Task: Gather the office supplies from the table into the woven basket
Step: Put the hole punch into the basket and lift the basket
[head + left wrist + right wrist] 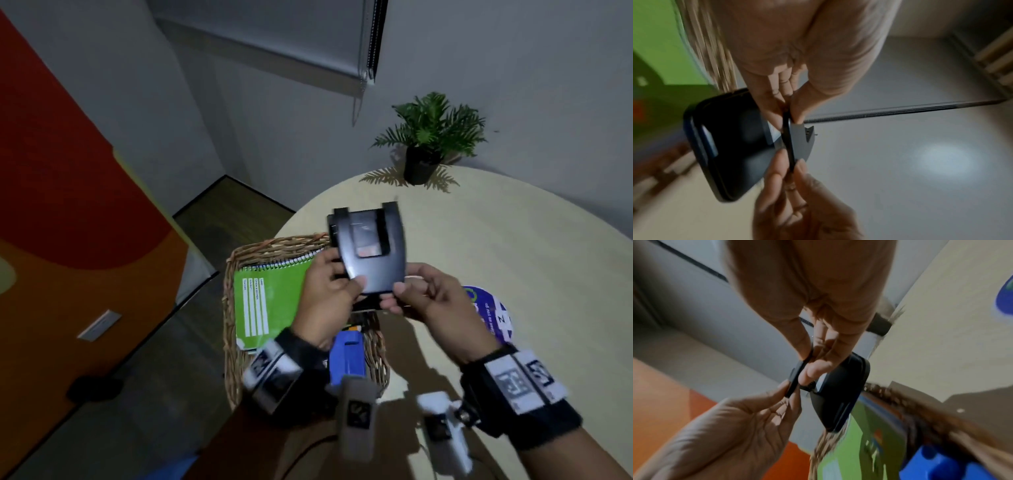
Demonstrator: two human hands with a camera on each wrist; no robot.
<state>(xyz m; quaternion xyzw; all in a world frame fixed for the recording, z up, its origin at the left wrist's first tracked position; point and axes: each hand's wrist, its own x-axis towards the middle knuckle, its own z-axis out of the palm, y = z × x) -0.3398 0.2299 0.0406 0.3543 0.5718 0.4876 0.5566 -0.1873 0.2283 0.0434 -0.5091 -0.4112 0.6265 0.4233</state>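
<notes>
1. Much of what you are looking at is soft with motion blur: both wrist views smear the woven basket (pixel 236 346) and the table (pixel 513 240), and the two wrist devices in the lower middle of the head view are too blurred to read.
2. The black hole punch (pixel 368 251) is only partly visible; your fingers cover its near edge, and the base below the handle is hidden in the head view. In the left wrist view its dark underside (pixel 731 146) fills the centre left, featureless.
3. Your left hand (pixel 329 294) pinches the near left corner of the punch handle, thumb on top and fingers curled beneath. Your right hand (pixel 428 301) pinches the near right corner the same way. Neither hand is spread open.
4. The punch is held in the air above the right rim of the basket, at the centre of the head view. Its long axis runs from the lower part of the frame toward the top, tilted slightly left; the two hinge arms point away from you, the rounded handle edge toward you.
5. Inside the basket, a green spiral notebook (pixel 270 301) lies flat at the left, and a blue object (pixel 347 359) is half hidden behind your left wrist.
6. A purple round thing (pixel 493 311) on the table is largely covered by your right hand; its print is unreadable.
7. A potted plant (pixel 428 137) stands at the table's far edge, upper right.
</notes>
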